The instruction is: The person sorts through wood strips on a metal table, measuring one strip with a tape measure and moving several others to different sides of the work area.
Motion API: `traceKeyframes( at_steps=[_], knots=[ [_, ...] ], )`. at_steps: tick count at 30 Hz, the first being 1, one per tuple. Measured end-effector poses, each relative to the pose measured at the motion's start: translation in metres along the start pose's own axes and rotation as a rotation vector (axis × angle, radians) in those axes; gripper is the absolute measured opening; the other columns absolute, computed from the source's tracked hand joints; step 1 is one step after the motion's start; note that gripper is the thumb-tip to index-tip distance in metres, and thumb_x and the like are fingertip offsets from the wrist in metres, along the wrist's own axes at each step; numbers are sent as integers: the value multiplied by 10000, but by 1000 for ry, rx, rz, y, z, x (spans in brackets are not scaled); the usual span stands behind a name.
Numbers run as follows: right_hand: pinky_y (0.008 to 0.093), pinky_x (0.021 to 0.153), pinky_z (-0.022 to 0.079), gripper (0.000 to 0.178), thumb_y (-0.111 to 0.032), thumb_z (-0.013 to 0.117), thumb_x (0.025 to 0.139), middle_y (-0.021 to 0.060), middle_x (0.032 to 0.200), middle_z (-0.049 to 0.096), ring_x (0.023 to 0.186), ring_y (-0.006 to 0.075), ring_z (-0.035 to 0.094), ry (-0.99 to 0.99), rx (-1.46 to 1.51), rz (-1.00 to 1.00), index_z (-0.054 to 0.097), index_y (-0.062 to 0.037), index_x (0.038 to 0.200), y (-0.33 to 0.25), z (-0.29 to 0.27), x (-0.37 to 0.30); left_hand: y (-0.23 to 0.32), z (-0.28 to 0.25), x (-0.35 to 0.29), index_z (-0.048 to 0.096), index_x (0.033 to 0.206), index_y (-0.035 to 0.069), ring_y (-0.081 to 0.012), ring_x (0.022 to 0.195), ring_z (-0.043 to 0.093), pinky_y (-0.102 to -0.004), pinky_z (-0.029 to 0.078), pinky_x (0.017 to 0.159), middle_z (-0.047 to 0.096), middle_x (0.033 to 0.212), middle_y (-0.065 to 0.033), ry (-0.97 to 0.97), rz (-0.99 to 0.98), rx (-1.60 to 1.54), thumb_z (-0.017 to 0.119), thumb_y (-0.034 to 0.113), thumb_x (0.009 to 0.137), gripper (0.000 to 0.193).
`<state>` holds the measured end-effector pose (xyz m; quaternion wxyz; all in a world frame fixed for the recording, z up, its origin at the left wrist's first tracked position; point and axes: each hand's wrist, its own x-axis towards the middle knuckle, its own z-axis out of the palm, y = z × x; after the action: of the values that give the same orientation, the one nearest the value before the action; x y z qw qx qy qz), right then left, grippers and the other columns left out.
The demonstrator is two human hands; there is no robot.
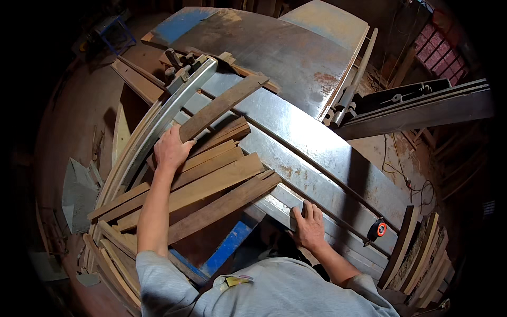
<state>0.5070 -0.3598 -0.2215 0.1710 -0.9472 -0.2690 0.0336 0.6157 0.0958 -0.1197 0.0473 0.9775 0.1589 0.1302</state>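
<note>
My left hand (171, 149) grips the near end of a flat brown wooden board (224, 107). The board slants up to the right across the metal table (322, 137). Below that hand lies a pile of rough wooden strips (195, 193), running from the table's left side onto its metal surface. At the table's near edge, my right hand (309, 226) has its fingers curled beside a small dark shape; what they hold, if anything, cannot be made out. To the right of that hand, a black and orange tape measure (377, 230) rests on the metal.
A large dark, worn panel (253, 45) lies beyond the metal table. Several wooden strips (420, 256) stand at the right end. A long beam (417, 111) juts out at the far right. A blue frame (227, 247) shows beneath the pile. Cables (409, 185) trail on the floor.
</note>
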Motion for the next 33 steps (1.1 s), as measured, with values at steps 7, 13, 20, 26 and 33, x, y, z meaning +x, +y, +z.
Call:
traceKeyframes(
  at_steps=[7, 13, 20, 26, 33],
  knots=[
    [551, 1126, 350, 890, -364, 947, 625, 265, 1480, 409, 1350, 465, 402, -47, 23, 25, 521, -130, 1369, 4, 6, -5, 5, 10, 24, 635, 1210, 35, -388, 1157, 652, -498, 522, 958, 696, 1213, -202, -108, -62, 28, 814, 429, 801, 595],
    [546, 1113, 380, 839, -373, 937, 638, 273, 1457, 449, 1341, 470, 440, -75, -11, 52, 548, -136, 1342, 0, 0, -3, 6, 34, 53, 633, 1193, 37, -367, 1258, 596, -490, 485, 1024, 683, 1268, -171, -184, -119, -43, 796, 406, 812, 555],
    [586, 1099, 358, 816, -377, 935, 645, 306, 1476, 415, 1343, 503, 411, -135, -44, 65, 567, -110, 1322, -2, 3, -3, -15, 82, 90, 642, 1209, 55, -351, 1257, 598, -497, 487, 1027, 680, 1283, -162, -168, -126, -87, 812, 401, 823, 546],
    [607, 1142, 317, 857, -320, 938, 606, 326, 1528, 369, 1386, 524, 356, -187, -22, 109, 549, -72, 1328, -1, 9, -5, -26, 118, 111, 647, 1220, 60, -340, 1280, 561, -511, 451, 1056, 662, 1300, -166, -158, -168, -155, 818, 375, 828, 531],
    [617, 1141, 306, 857, -336, 930, 606, 334, 1533, 361, 1393, 523, 336, -198, -24, 112, 556, -52, 1323, 2, 10, -4, -35, 136, 126, 657, 1253, 37, -346, 1254, 553, -485, 434, 1058, 644, 1260, -171, -109, -150, -164, 812, 352, 826, 553]
  ],
)
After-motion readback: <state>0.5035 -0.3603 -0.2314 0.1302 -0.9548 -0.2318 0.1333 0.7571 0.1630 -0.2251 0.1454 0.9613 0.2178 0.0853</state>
